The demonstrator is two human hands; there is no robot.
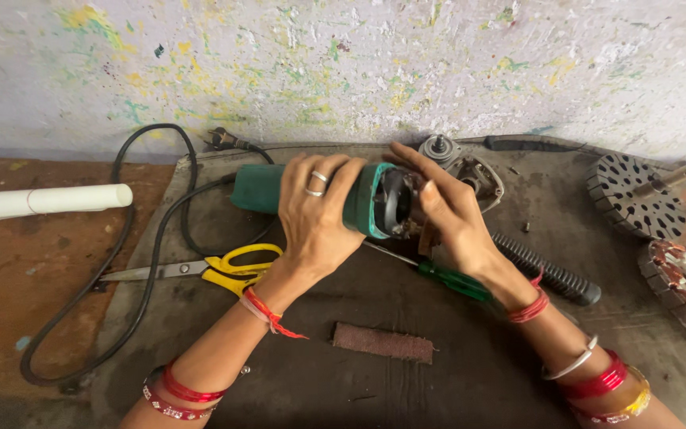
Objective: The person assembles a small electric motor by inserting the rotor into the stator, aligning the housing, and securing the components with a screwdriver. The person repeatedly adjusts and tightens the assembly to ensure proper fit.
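Hands both on green grinder body, lifted above dark mat. Left hand wrapped around the housing from above, fingers curled over the far side, two rings showing, a firm closed grasp. Right hand at the open front end, fingers mostly straight and pressed against the rim and the dark round opening; partly closed, touching rather than clutching (thumb hidden, so full grasp cannot be told).

Grinder body: green plastic barrel, front cover off, black circular cavity with brownish metal parts inside. Black cord leaves its rear end, loops down left of the left hand. Long axis runs roughly left-right, level; open end points toward the right hand, cord end points away past the left hand.

Just beyond the right hand's fingertips: grey metal gear head lying on the mat, apart from the body. Below the right hand: green-handled screwdriver, and ribbed black side handle beside the right wrist. Below the left hand: yellow-handled scissors. Between the forearms: brown abrasive strip. White pipe well left of the left hand.
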